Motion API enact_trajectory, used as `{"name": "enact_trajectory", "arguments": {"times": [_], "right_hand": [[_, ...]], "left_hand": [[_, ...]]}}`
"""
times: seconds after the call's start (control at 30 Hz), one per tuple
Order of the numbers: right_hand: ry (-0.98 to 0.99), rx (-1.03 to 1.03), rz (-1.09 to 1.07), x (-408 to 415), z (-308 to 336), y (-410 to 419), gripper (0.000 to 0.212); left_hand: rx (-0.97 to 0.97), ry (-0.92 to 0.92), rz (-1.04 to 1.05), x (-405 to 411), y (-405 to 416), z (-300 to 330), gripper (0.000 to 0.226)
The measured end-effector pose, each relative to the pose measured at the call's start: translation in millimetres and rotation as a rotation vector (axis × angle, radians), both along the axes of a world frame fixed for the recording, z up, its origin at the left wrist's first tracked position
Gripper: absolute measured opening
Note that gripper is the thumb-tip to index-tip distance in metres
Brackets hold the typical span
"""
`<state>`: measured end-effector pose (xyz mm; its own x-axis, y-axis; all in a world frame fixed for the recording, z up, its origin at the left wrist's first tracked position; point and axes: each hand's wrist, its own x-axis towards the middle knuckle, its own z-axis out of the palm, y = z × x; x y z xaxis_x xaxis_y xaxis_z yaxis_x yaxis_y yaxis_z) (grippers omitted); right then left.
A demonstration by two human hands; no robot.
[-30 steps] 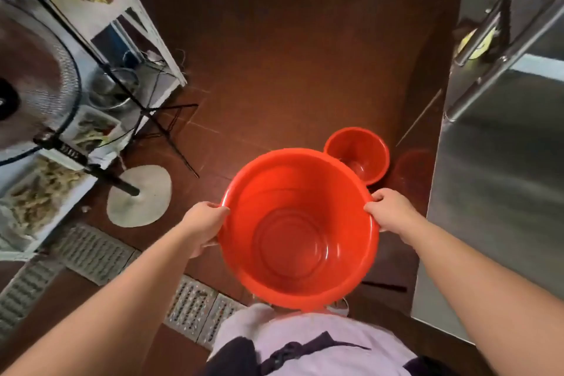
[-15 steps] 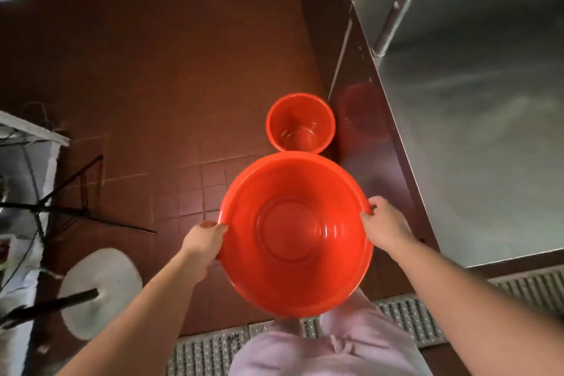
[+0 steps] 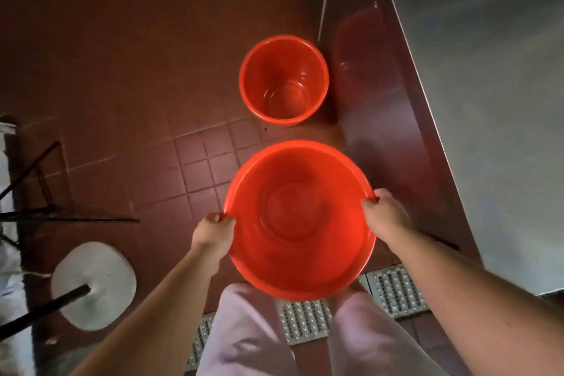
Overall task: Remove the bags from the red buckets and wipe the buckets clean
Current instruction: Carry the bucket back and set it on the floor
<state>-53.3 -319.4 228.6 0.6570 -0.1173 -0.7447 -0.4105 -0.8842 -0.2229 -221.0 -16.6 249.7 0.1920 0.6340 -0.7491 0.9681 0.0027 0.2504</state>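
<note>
We see steel bench (image 3: 488,100) at right, tiled floor (image 3: 122,70). Big red bucket (image 3: 300,268) held above floor, no bag inside; left hand (image 3: 213,236) and right hand (image 3: 386,216) each grip rim. Smaller red bucket (image 3: 283,70) stands on floor beside bench, also bagless.

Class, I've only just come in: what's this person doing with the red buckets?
A person is holding a wide red bucket above the tiled floor, the left hand and right hand gripping opposite sides of its rim. It has no bag in it. A smaller red bucket stands on the floor ahead, beside a steel cabinet, also bagless. No cloth is in view.
</note>
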Motion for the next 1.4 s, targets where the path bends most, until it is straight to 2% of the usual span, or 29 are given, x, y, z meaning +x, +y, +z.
{"name": "enact_trajectory", "arguments": {"times": [0.2, 0.33, 0.47, 0.63, 0.8, 1.03, 1.2, 1.4], "right_hand": [[0.017, -0.065, -0.120, 16.5, -95.6, 4.0, 0.035], [0.004, -0.109, -0.234, 24.3, -161.5, 9.1, 0.043], [-0.078, -0.045, -0.298, 27.2, -215.1, 12.9, 0.057], [-0.138, -0.005, -0.382, 41.9, -259.8, 25.4, 0.053], [-0.181, -0.037, -0.443, 53.0, -290.5, 33.1, 0.062], [-0.126, -0.047, -0.512, 65.4, -312.5, 41.0, 0.077], [-0.078, -0.062, -0.553, 66.2, -321.2, 43.5, 0.086], [-0.086, -0.114, -0.487, 62.9, -312.5, 57.5, 0.076]], "left_hand": [[-0.007, 0.020, 0.016, 40.5, -6.1, -93.1, 0.018], [-0.051, 0.029, -0.059, 72.1, -0.2, -162.3, 0.027], [-0.045, 0.019, -0.146, 95.3, 11.6, -226.3, 0.029], [-0.028, 0.025, -0.186, 125.9, 16.6, -281.9, 0.038], [-0.029, 0.034, -0.211, 147.1, 20.4, -314.4, 0.040], [-0.054, 0.016, -0.196, 158.6, 20.3, -337.2, 0.035], [-0.114, 0.042, -0.243, 158.4, 18.0, -341.4, 0.047], [-0.194, 0.071, -0.274, 163.2, 24.0, -337.9, 0.046]]}}
